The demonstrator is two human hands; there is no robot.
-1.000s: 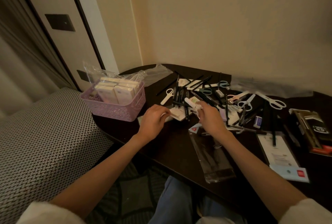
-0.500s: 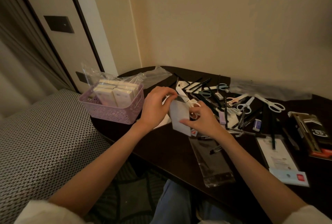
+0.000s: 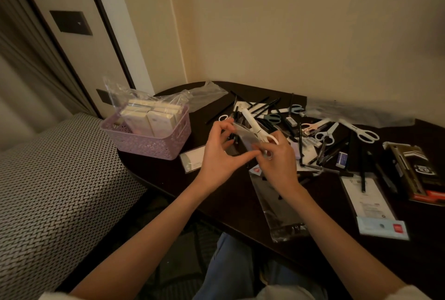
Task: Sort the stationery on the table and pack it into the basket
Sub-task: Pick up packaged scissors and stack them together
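Above the middle of the dark table [image 3: 168, 179], both hands now hold a small clear plastic sleeve [image 3: 243, 137] lifted off the clutter; a second ago they were down among the pens. That suggests a packet is being opened or filled before packing. The left hand [image 3: 220, 155] pinches the sleeve's near edge between thumb and fingers, wrist raised. The right hand [image 3: 277, 157] curls around its other end and seems also to grip white scissors [image 3: 258, 128]. The purple basket [image 3: 147, 140], holding boxed items, sits left, and loose scissors and pens remain unsorted.
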